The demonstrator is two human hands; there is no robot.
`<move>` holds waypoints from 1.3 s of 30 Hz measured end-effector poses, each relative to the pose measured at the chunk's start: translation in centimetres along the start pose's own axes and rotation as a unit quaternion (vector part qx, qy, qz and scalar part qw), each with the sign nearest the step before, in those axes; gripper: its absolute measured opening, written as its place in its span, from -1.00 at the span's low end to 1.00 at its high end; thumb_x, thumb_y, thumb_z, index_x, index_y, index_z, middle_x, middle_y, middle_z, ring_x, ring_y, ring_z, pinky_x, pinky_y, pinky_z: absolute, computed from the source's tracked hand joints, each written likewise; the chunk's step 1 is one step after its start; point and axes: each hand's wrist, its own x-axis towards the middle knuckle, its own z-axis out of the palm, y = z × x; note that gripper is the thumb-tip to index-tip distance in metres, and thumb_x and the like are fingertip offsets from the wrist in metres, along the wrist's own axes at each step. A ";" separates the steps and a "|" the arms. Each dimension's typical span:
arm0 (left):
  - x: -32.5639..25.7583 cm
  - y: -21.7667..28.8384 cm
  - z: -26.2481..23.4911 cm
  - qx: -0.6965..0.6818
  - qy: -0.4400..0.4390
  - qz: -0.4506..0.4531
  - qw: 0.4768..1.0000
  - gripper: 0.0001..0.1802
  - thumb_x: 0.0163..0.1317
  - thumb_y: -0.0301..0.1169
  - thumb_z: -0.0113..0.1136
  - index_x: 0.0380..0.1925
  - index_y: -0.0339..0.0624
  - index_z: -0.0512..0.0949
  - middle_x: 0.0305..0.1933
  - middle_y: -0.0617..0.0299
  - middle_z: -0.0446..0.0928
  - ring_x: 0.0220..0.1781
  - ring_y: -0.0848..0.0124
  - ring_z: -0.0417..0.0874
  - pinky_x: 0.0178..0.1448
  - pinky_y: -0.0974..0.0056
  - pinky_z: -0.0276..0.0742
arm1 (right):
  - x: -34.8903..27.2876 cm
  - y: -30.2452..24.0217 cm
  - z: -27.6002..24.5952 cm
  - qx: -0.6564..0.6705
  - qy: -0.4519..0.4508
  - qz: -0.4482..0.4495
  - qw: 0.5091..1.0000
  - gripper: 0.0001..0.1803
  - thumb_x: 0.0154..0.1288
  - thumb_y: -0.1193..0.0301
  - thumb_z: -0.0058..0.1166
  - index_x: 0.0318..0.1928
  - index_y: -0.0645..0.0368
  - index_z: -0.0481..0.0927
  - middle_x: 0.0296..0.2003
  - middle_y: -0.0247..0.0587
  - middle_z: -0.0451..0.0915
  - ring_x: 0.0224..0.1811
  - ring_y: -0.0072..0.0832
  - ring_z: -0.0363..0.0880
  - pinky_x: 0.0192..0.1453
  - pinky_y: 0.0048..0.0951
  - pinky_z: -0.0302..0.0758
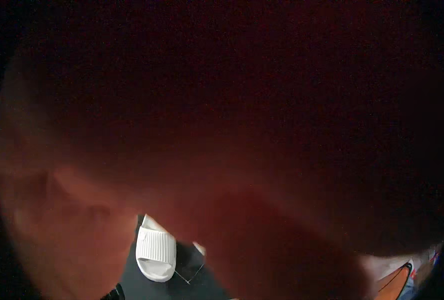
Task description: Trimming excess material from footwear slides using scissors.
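We see mostly the blurred, reddish mass of the hands [197, 195], so close to the lens that they cover nearly all of the view. We cannot tell left from right in it, whether one or both are there, or whether the fingers are open, closed or gripping anything.

Through a gap below the hands, between their blurred edges, we see a white slide sandal [155, 250] on a dark surface [132, 280], apart from the hands as far as we can tell. We judge it light, with a soft, springy sole, not fragile and perhaps a little slick; the ribbed strap looks like our best place to take hold, with fingers under its open end. Its insole is white, and we see no foot in the visible part.

Beyond the hands' lower right edge we see an orange thing [394, 285] with a dark border; we cannot tell whether it is a container.
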 end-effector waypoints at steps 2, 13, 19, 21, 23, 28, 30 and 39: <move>-0.3 0.2 -0.4 0.017 0.001 -0.031 0.999 -0.18 0.11 0.18 0.10 0.16 -0.24 0.22 -0.23 -0.03 0.49 -0.24 0.24 0.54 -0.22 0.21 0.48 | 0.0 -0.4 0.0 0.032 0.005 0.018 0.999 -0.52 0.25 0.62 -0.03 0.17 0.21 0.20 -0.31 -0.25 0.49 -0.49 -0.65 0.44 -0.52 -0.67 0.40; -0.7 1.1 -0.3 0.078 -0.042 -0.181 0.980 -0.22 0.10 0.20 0.10 0.09 -0.22 0.28 -0.32 0.02 0.50 -0.34 0.28 0.53 -0.29 0.24 0.49 | 0.7 -0.4 0.1 -0.024 -0.015 0.030 0.999 -0.50 0.23 0.61 0.01 0.17 0.22 0.20 -0.34 -0.28 0.50 -0.47 -0.68 0.43 -0.48 -0.69 0.40; -1.3 2.0 -0.1 0.109 -0.091 -0.265 0.954 -0.24 0.10 0.21 0.10 0.06 -0.21 0.32 -0.37 0.05 0.51 -0.39 0.30 0.53 -0.33 0.26 0.49 | 0.7 -0.1 0.0 -0.003 -0.043 -0.016 0.999 -0.52 0.25 0.63 -0.01 0.16 0.26 0.20 -0.34 -0.28 0.50 -0.48 -0.70 0.39 -0.38 -0.67 0.37; -1.5 2.1 -0.2 0.122 -0.103 -0.287 0.945 -0.25 0.10 0.21 0.10 0.04 -0.20 0.33 -0.39 0.06 0.51 -0.41 0.31 0.53 -0.35 0.26 0.49 | 0.6 0.2 0.0 0.007 -0.043 -0.011 0.999 -0.51 0.24 0.64 0.00 0.17 0.26 0.20 -0.34 -0.28 0.51 -0.47 -0.70 0.40 -0.37 -0.67 0.38; -1.6 2.1 -0.3 0.135 -0.114 -0.307 0.935 -0.25 0.09 0.21 0.10 0.03 -0.20 0.34 -0.41 0.08 0.51 -0.43 0.32 0.53 -0.36 0.27 0.49 | 0.6 0.4 -0.1 0.017 -0.043 -0.007 0.999 -0.50 0.23 0.65 0.01 0.17 0.26 0.20 -0.33 -0.28 0.51 -0.45 -0.71 0.41 -0.36 -0.67 0.39; -2.3 3.1 -0.7 0.178 -0.134 -0.364 0.904 -0.27 0.09 0.22 0.11 0.00 -0.19 0.37 -0.45 0.10 0.51 -0.47 0.34 0.52 -0.40 0.28 0.49 | 0.4 0.0 0.2 -0.027 -0.027 0.000 0.999 -0.50 0.20 0.64 0.03 0.15 0.26 0.24 -0.34 -0.32 0.52 -0.43 -0.71 0.43 -0.35 -0.68 0.42; -3.5 3.9 -1.0 0.189 -0.141 -0.369 0.899 -0.27 0.09 0.22 0.11 0.00 -0.18 0.38 -0.46 0.11 0.51 -0.48 0.34 0.52 -0.40 0.29 0.49 | -0.1 -1.4 0.4 0.009 -0.042 0.001 0.999 -0.51 0.21 0.60 0.05 0.14 0.27 0.25 -0.36 -0.34 0.49 -0.45 -0.73 0.41 -0.38 -0.69 0.40; -4.0 -5.8 -0.4 -0.093 -0.077 -0.108 0.987 -0.14 0.10 -0.27 0.14 0.34 -0.34 -0.03 0.02 -0.24 0.47 -0.23 0.32 0.60 -0.14 0.36 0.52 | 0.4 -0.7 -0.1 0.010 -0.023 0.022 0.999 -0.54 0.23 0.61 0.03 0.13 0.25 0.26 -0.38 -0.32 0.49 -0.44 -0.72 0.43 -0.42 -0.69 0.39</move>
